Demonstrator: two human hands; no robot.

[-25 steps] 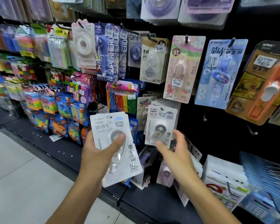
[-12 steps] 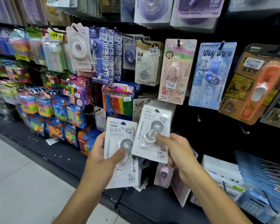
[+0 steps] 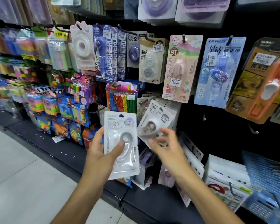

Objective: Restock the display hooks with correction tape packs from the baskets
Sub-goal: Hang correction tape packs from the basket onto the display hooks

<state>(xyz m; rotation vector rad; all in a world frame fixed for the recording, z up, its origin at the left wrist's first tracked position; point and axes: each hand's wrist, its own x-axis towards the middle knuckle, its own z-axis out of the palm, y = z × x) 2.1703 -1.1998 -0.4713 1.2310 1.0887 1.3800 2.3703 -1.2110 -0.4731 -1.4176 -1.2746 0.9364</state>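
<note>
A: The left hand grips a white pack, thumb over its blister, held just in front of the shelves.

B: And the right hand?

A: Its fingers are spread and blurred, holding nothing, just below the hanging stack on its hook.

B: What's the risk?

A: That stack tilts. A careless brush could knock packs off, or the next pack's hole could miss the hook and drop.
</note>
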